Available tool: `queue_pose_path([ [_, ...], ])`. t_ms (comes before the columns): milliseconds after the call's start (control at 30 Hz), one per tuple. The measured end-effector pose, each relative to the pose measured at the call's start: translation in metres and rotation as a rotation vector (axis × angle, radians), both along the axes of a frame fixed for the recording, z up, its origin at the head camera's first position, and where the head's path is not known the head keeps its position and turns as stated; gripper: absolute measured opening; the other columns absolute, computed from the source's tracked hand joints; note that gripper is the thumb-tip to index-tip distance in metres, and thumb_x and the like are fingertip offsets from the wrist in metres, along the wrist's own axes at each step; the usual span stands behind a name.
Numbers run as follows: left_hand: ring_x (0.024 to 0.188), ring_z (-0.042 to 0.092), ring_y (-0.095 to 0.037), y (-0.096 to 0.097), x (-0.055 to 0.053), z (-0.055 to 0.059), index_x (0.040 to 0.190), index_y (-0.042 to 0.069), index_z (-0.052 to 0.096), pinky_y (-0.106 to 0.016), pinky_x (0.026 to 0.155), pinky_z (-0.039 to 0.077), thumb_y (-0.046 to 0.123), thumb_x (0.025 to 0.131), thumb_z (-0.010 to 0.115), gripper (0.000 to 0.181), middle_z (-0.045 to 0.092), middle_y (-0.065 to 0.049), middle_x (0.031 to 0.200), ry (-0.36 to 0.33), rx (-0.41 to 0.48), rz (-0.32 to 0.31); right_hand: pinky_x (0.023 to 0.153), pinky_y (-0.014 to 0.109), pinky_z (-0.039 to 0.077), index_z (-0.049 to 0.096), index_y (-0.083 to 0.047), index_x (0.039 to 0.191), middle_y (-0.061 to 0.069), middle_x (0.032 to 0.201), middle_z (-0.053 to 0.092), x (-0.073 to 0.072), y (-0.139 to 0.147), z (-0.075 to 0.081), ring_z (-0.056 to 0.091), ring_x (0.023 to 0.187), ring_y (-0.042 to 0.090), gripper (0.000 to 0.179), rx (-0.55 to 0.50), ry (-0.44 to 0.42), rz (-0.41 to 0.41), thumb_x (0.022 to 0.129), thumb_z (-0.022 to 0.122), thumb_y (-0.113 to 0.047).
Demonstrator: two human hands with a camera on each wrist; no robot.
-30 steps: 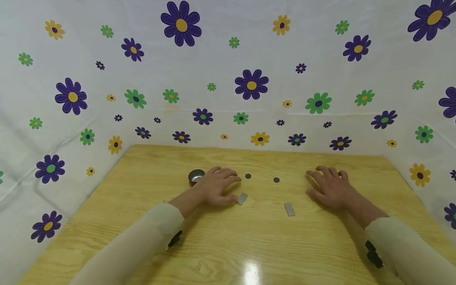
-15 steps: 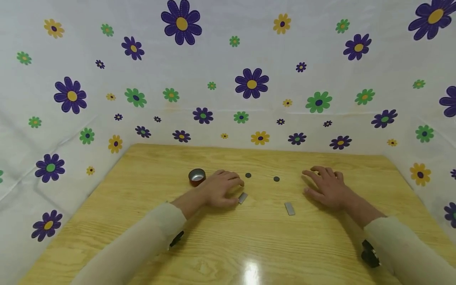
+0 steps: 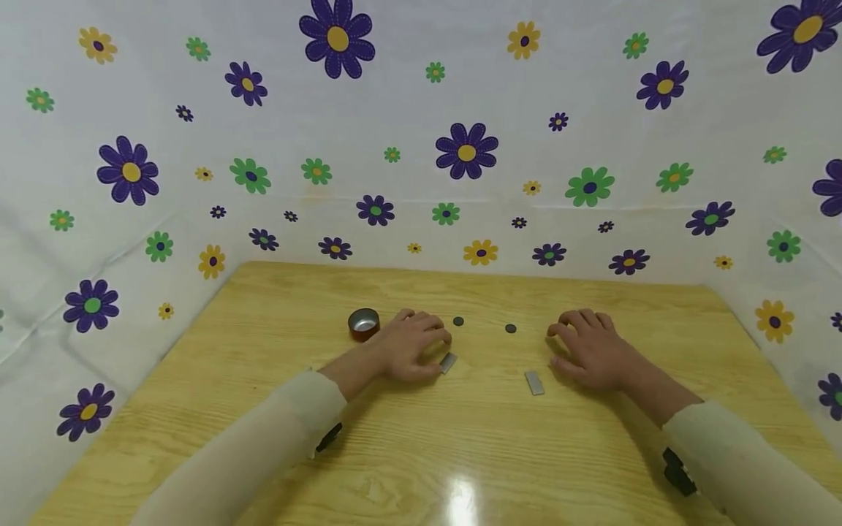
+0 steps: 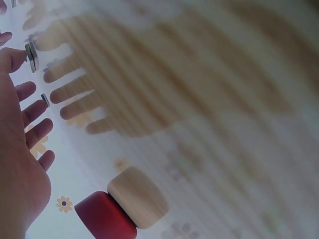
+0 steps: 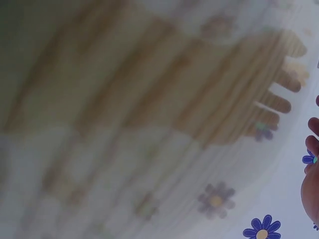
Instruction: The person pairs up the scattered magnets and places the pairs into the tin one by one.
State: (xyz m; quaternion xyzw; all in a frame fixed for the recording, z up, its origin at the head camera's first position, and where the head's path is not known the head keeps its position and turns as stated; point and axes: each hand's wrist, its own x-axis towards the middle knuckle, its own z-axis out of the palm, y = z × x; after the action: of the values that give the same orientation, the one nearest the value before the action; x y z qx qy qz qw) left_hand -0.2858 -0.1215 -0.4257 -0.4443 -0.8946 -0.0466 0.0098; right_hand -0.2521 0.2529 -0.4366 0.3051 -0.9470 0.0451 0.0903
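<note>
Two hands lie palm down on the wooden table (image 3: 276, 453) in the middle of the head view. At centre left, the left hand (image 3: 409, 349) rests with its fingers loosely curved and holds nothing; its thumb tip lies just beside, perhaps touching, a small grey bar (image 3: 448, 363) (contact is too fine to tell). At centre right, the right hand (image 3: 592, 351) lies relaxed, fingers slightly bent, gripping nothing, near a second grey bar (image 3: 534, 383) just lower left of it. Between the hands, toward the far edge, sit two dark discs, one (image 3: 458, 321) close to the left fingertips and one (image 3: 510, 329) further right. Left of the left hand stands a small red-walled metal cup (image 3: 363, 323). Both wrist views are blurred reflections of the tabletop.
</note>
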Motion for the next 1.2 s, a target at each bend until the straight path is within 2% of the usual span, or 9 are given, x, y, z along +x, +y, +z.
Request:
queue_pose_path([
  [200,0.126,0.049,-0.023,0.003,0.000,0.000,0.129,0.023,0.058,-0.050,0.109,0.033,0.046,0.091,0.057,0.044,0.055,-0.003,0.131,-0.016,-0.008,0.010,0.096,0.057,0.034,0.059,-0.013,0.119,0.011,0.121,0.053,0.001,0.002,-0.003,0.047,0.112,0.032,0.033,-0.026,-0.001,0.047,0.094,0.060,-0.035],
  [433,0.111,0.047,-0.022,0.003,0.000,-0.003,0.126,0.025,0.059,-0.047,0.100,0.038,0.044,0.091,0.059,0.040,0.053,-0.004,0.125,-0.050,0.018,0.004,0.086,0.045,0.037,0.058,-0.014,0.115,0.007,0.115,0.052,0.003,-0.001,-0.008,0.045,0.099,0.023,0.031,-0.061,-0.046,0.080,0.090,0.063,-0.032],
  [533,0.109,0.047,-0.022,0.003,0.001,-0.004,0.124,0.026,0.060,-0.047,0.098,0.039,0.044,0.091,0.060,0.038,0.053,-0.004,0.124,-0.053,0.024,-0.015,0.085,0.042,0.037,0.058,-0.015,0.114,0.006,0.114,0.052,0.003,-0.001,-0.008,0.045,0.099,0.021,0.032,-0.056,-0.069,0.078,0.089,0.064,-0.034],
  [667,0.109,0.048,-0.021,0.003,0.001,-0.005,0.122,0.026,0.061,-0.046,0.096,0.039,0.044,0.091,0.061,0.036,0.054,-0.003,0.123,-0.035,0.032,-0.023,0.084,0.041,0.036,0.059,-0.014,0.112,0.005,0.113,0.052,0.003,-0.002,-0.006,0.045,0.098,0.021,0.033,-0.101,-0.068,0.096,0.086,0.066,-0.032],
  [767,0.107,0.048,-0.021,0.003,0.001,-0.004,0.120,0.026,0.061,-0.045,0.094,0.040,0.043,0.090,0.061,0.035,0.055,-0.003,0.120,-0.028,0.032,-0.022,0.083,0.041,0.037,0.060,-0.014,0.111,0.005,0.112,0.053,0.003,-0.002,-0.005,0.045,0.098,0.020,0.032,-0.131,-0.071,0.115,0.085,0.067,-0.031],
  [1000,0.103,0.048,-0.018,0.004,0.004,-0.004,0.114,0.026,0.063,-0.039,0.087,0.039,0.044,0.088,0.064,0.031,0.055,0.000,0.114,-0.046,0.041,-0.001,0.088,0.046,0.037,0.060,-0.018,0.111,0.002,0.114,0.053,0.006,-0.006,-0.008,0.047,0.105,0.020,0.031,-0.122,-0.112,0.116,0.085,0.067,-0.034],
  [1200,0.103,0.048,-0.018,0.004,0.003,-0.005,0.110,0.026,0.063,-0.038,0.086,0.038,0.044,0.087,0.065,0.029,0.056,0.001,0.115,-0.068,0.057,0.017,0.087,0.044,0.035,0.060,-0.019,0.110,-0.002,0.112,0.051,0.007,-0.009,-0.004,0.044,0.105,0.017,0.032,-0.139,-0.088,0.200,0.082,0.068,-0.032],
])
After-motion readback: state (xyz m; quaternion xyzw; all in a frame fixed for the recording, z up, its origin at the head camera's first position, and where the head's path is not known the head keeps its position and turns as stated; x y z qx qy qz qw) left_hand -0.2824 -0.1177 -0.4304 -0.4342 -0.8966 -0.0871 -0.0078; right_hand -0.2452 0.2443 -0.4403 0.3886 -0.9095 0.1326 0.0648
